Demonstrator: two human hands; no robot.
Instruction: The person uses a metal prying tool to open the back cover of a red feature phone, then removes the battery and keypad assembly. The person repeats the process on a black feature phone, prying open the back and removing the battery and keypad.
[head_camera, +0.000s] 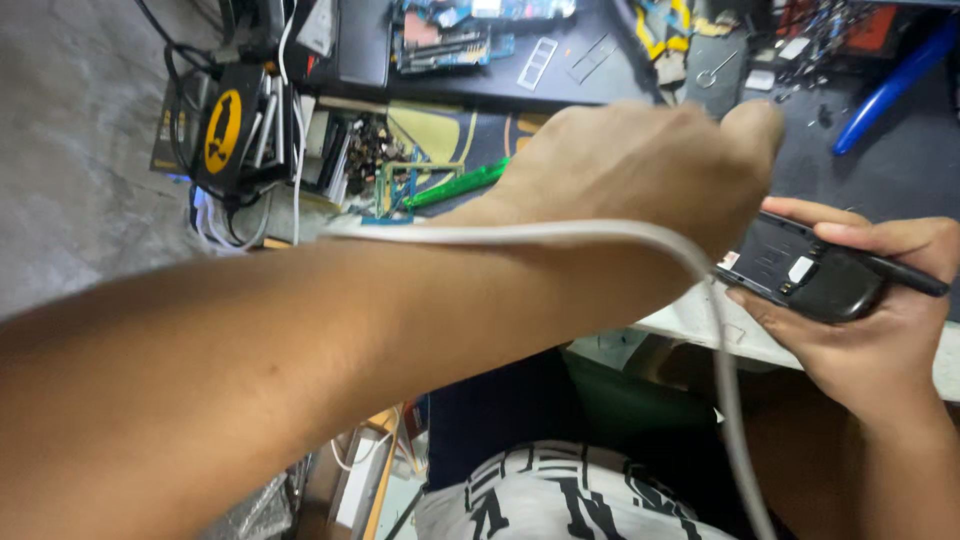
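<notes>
1. Cluttered dark workbench (900, 150) fills the top of my view, grey floor (70, 130) to the left of it.
2. My left hand (640, 170) crosses the middle of the frame, forearm running in from lower left. Fingers are curled into a closed fist, thumb tip up at the right. What they pinch is hidden behind the knuckles, so I cannot tell.
3. White cable (560, 232) lies along that forearm, bends over the wrist, then drops down towards the bottom edge. Its end near the fist is out of sight.
4. My right hand (880, 320) sits at the right edge, cupped under a small black phone (815, 272). Fingers wrap its lower side, thumb rests on its upper edge: a firm hold.
5. Phone is held off the bench, just in front of its light-coloured front edge, back side up, tilted, with its left end touching or tucked under the left fist. A small white patch shows on the back.
6. Blue pen-like tool (890, 85) lies on the bench at top right, well apart from both hands.
7. Green stick-like tool (455, 185) lies on the bench just behind the left wrist.
8. Circuit boards (450, 40) sit at top centre, yellow-handled pliers (660, 30) near them.
9. Black box with a yellow oval mark (225, 130) stands at top left, cords beside it.
10. Black-and-white patterned clothing (560, 495) shows at the bottom.
</notes>
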